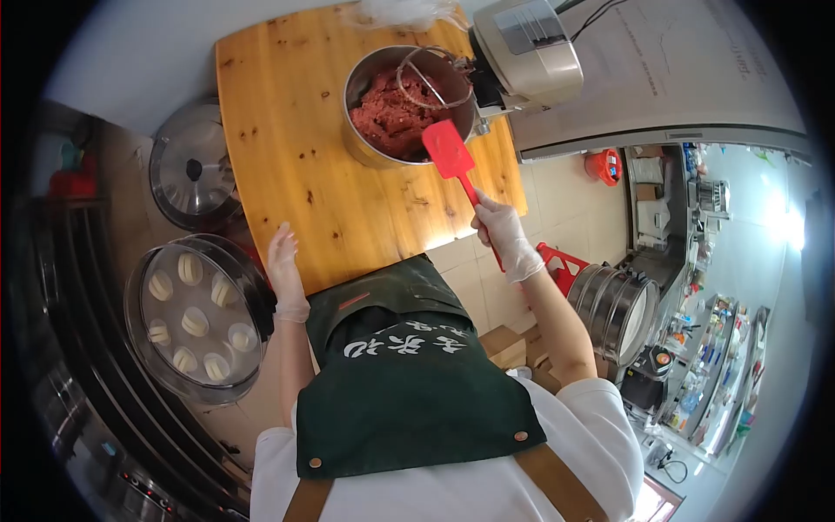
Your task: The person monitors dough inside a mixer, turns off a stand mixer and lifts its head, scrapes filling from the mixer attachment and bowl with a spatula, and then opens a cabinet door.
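My right hand (503,233), in a clear glove, is closed around the handle of a red spatula (450,150). The spatula's flat blade is at the near right rim of a metal mixing bowl (364,153); whether it touches the rim I cannot tell. Reddish ground meat (389,111) fills much of the bowl. A wire whisk or beater (424,78) from the stand mixer (526,52) reaches over the bowl's right side. Also gloved, my left hand (284,261) is at the table's near left edge with its fingers stretched out, holding nothing.
The bowl stands on a wooden table (296,113), with a plastic bag (404,12) at its far edge. To the left are a steamer tray of buns (193,320) and a glass-lidded pot (193,170). Stacked metal steamers (609,309) and a red stool (561,265) stand to the right.
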The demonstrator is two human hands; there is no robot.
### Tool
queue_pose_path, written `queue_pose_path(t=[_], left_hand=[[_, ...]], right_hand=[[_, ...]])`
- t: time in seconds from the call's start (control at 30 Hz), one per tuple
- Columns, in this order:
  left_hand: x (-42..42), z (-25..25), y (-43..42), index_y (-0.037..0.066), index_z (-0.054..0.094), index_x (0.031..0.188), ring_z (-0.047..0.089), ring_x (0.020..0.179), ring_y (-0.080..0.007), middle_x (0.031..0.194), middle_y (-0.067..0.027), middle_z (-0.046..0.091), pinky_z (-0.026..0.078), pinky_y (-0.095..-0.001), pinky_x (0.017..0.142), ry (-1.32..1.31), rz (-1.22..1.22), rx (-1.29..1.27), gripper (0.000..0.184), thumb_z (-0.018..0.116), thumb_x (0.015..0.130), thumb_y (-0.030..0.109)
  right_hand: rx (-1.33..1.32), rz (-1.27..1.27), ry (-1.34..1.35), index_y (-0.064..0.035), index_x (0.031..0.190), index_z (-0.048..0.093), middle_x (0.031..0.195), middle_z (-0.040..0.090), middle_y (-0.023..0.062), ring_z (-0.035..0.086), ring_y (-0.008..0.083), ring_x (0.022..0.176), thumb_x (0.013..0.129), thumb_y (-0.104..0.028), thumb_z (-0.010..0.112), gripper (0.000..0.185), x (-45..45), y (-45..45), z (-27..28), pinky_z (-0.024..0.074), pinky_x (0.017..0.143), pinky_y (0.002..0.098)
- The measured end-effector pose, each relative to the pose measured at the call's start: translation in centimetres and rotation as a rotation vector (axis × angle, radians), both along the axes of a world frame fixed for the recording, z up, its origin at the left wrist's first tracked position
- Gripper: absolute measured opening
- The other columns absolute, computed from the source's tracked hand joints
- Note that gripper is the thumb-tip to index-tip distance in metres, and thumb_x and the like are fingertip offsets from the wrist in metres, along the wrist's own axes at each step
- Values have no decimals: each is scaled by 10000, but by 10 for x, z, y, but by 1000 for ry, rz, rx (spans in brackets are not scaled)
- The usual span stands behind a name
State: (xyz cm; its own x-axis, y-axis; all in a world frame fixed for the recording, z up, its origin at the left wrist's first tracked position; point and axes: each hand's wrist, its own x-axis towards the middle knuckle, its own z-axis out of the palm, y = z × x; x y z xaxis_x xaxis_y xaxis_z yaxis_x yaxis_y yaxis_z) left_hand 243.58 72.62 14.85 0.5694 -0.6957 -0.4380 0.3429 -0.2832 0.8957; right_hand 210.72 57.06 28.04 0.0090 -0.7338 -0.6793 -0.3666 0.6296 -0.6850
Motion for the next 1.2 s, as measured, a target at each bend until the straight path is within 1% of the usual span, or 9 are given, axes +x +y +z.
queue_pose_path(t=[0.17, 0.27, 0.47, 0.63, 0.83, 0.87, 0.93, 1.07, 1.2], left_hand=[[1, 5, 6, 15, 563, 1281, 524, 1194, -154, 1374, -83, 537, 402, -291, 1016, 76, 21, 31, 335, 517, 979, 154], [1, -6, 8, 15, 568, 1277, 529, 1169, -152, 1335, -72, 554, 404, -288, 999, 55, 35, -15, 341, 521, 977, 171], [0, -3, 11, 18, 578, 1275, 543, 1106, -139, 1242, -46, 586, 412, -273, 949, 53, 70, 0, 364, 531, 976, 221], [6, -19, 20, 3, 555, 1301, 545, 1123, -167, 1290, -75, 570, 420, -294, 978, 42, 98, 23, 375, 513, 985, 199], [9, -6, 11, -7, 553, 1294, 540, 1142, -161, 1292, -79, 571, 417, -291, 985, 46, 115, 38, 374, 517, 983, 198], [9, -3, 9, -5, 553, 1296, 539, 1141, -157, 1287, -77, 572, 415, -289, 984, 54, 127, 25, 374, 518, 984, 197], [10, -1, 6, -1, 553, 1299, 537, 1138, -149, 1278, -73, 575, 411, -287, 984, 71, 138, 2, 374, 520, 984, 197], [11, -8, 5, 9, 550, 1308, 533, 1152, -148, 1274, -64, 574, 402, -284, 995, 77, 112, 25, 373, 522, 984, 191], [10, -14, 8, 14, 549, 1312, 542, 1139, -155, 1263, -64, 579, 402, -282, 994, 72, 100, 28, 372, 521, 985, 186]], right_hand=[[-152, 307, 415, -195, 1355, 564, 599, 545, 30, 518, 85, 532, 917, -122, 571, 444, -51, 20, -16, 459, 553, 263], [-165, 351, 574, -261, 1328, 592, 588, 555, 25, 513, 80, 536, 907, -118, 594, 444, -44, 13, 36, 477, 584, 278], [-1109, 890, 1177, -276, 1419, 480, 762, 522, 25, 574, 219, 627, 774, -16, 609, 707, -1, -36, 31, 507, 547, 361], [-922, 990, 1237, -223, 1451, 426, 866, 553, 73, 597, 252, 757, 745, 55, 550, 769, 10, 2, -18, 533, 582, 359], [-800, 1080, 1255, -244, 1445, 444, 905, 581, 60, 631, 238, 752, 742, 45, 568, 770, -36, 36, 28, 542, 579, 343], [-921, 1026, 1076, -271, 1435, 463, 859, 585, 43, 627, 233, 681, 736, 39, 568, 773, -42, 26, 40, 539, 574, 353], [-692, 1157, 1224, -264, 1436, 458, 776, 594, 53, 620, 247, 615, 765, 29, 561, 739, -30, -5, 69, 536, 574, 370], [-563, 1217, 1154, -154, 1276, 569, 779, 656, 135, 647, 349, 698, 874, -41, 499, 423, 21, -83, 106, 523, 617, 448], [-303, 1659, 1032, -49, 1149, 598, 813, 667, 159, 661, 341, 809, 892, -99, 505, 278, 42, -153, 101, 516, 704, 433]])
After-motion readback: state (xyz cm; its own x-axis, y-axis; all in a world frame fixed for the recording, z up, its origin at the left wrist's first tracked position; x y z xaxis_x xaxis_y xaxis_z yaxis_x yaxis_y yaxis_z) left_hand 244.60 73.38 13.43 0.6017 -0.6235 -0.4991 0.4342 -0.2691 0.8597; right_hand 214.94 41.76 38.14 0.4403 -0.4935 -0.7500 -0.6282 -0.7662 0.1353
